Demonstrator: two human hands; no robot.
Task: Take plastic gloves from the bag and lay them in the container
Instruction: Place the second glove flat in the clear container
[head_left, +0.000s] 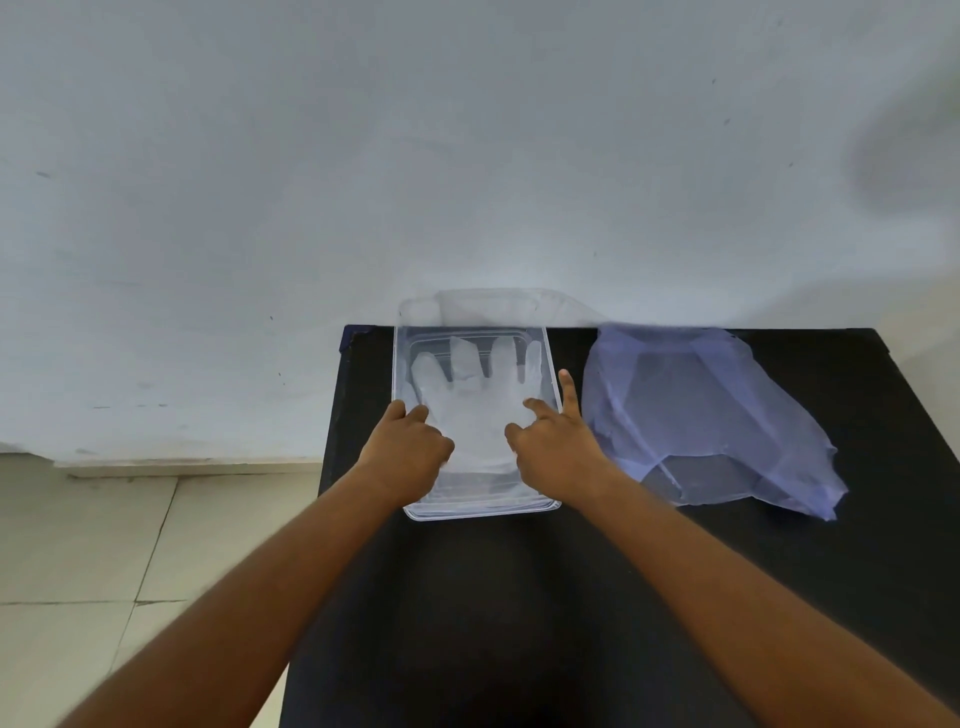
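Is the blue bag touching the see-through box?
Apart. The head view shows a strip of black table between the bag and the container.

Clear glossy plastic container (551, 384), filmy translucent glove (475, 410), matt black table (519, 597)

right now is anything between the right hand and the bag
Nothing visible does. The right hand rests on the glove in the container; only bare black table separates it from the bag.
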